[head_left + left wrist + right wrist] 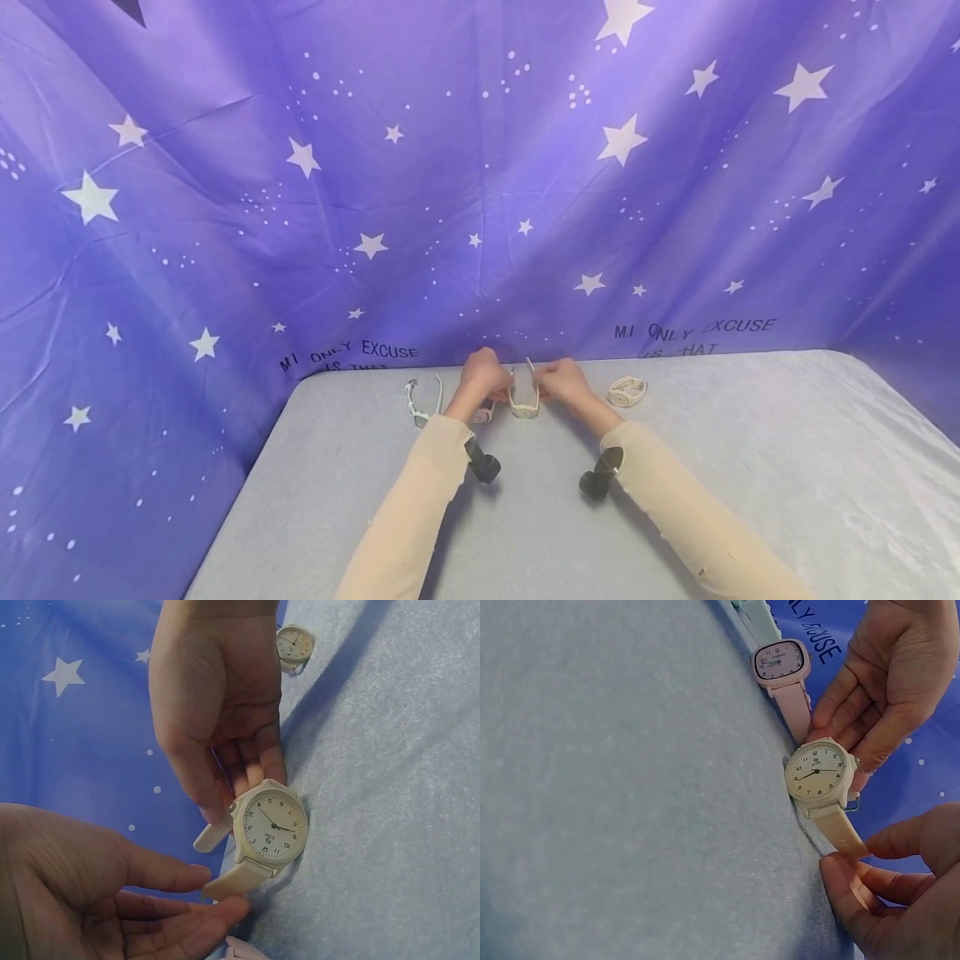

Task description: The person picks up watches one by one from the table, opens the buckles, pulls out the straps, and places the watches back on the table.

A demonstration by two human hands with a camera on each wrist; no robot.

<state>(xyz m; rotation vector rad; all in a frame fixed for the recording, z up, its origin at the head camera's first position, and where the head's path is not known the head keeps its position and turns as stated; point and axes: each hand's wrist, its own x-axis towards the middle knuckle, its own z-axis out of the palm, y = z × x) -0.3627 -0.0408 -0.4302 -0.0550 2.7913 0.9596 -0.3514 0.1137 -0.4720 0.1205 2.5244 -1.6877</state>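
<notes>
A cream wristwatch [524, 410] with a round pale dial stands between my two hands, its strap undone and both strap ends raised toward the back. My left hand [483, 377] pinches one strap end between thumb and fingers; in the left wrist view that strap [238, 882] runs from the case to the fingertips. On the other side my right hand [564, 382] pinches the opposite strap [841, 831], and a metal buckle [854, 803] shows at the left hand's side. Right beside my left hand lies a pink watch [781, 661] with a squarish case, partly hidden in the head view.
A mint-green watch [422, 415] with an open strap lies at the left. Another cream watch [627, 392], its strap looped, sits to the right. The grey cloth-covered table [540, 533] ends at a purple star-patterned curtain [450, 167] close behind the hands.
</notes>
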